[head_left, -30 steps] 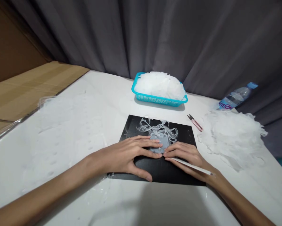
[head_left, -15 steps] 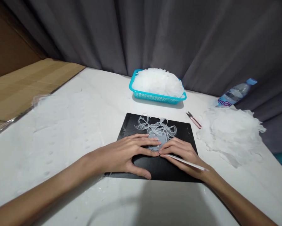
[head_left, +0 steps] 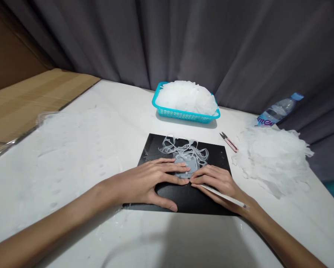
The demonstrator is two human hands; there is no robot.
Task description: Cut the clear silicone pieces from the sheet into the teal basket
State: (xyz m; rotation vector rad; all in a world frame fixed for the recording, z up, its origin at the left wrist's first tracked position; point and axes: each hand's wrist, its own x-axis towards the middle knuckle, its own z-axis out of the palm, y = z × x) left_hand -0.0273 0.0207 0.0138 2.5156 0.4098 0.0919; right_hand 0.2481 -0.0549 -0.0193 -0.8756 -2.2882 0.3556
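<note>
A black mat [head_left: 211,154] lies on the white table in front of me. On it rests a small translucent silicone piece [head_left: 187,163] with curly thin strips trailing off its far side. My left hand [head_left: 147,182] lies flat on the mat with fingers stretched out, the fingertips pressing the piece's near edge. My right hand [head_left: 215,182] meets it fingertip to fingertip and pinches a thin white stick-like tool [head_left: 225,197] that runs back along my wrist.
A turquoise basket [head_left: 183,113] heaped with white translucent pieces stands behind the mat. Small pink snips [head_left: 229,142] lie to the right, beside a loose white heap [head_left: 270,156]. A water bottle [head_left: 278,111] lies at the far right. Clear plastic sheets [head_left: 69,149] cover the table's left side.
Both hands stay pressed on the piece with barely any shift. The view has tilted slightly, so everything sits a little higher in the picture.
</note>
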